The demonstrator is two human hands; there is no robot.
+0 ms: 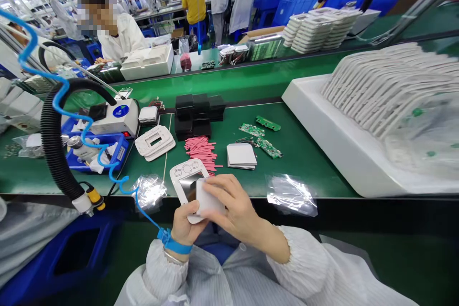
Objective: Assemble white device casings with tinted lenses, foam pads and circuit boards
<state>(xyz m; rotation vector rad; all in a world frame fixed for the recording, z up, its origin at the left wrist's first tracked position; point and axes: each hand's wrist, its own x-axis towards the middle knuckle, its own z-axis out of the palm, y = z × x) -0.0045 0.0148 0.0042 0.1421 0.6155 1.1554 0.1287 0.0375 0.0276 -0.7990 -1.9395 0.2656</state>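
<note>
My left hand [184,225] is closed around the lower left edge of a white plastic casing [176,180] with a dark rectangular window and several round holes. My right hand [236,205] has its fingers bent over a flat white square panel [205,199], which covers the lower right part of the casing. Whether the panel lies in the casing or just above it, I cannot tell. A blue wrist strap [175,245] with a coiled cord circles my left wrist. Just beyond my hands lie pink strips [201,150] and a stack of white square panels [241,155].
Black blocks [193,112], green circuit boards [267,146] and white casing parts [155,142] lie on the green bench. Clear film [292,193] overhangs its front edge. A white foam tray [319,129] fills the right; a black hose [53,143] arches over a blue bin [120,153] at left.
</note>
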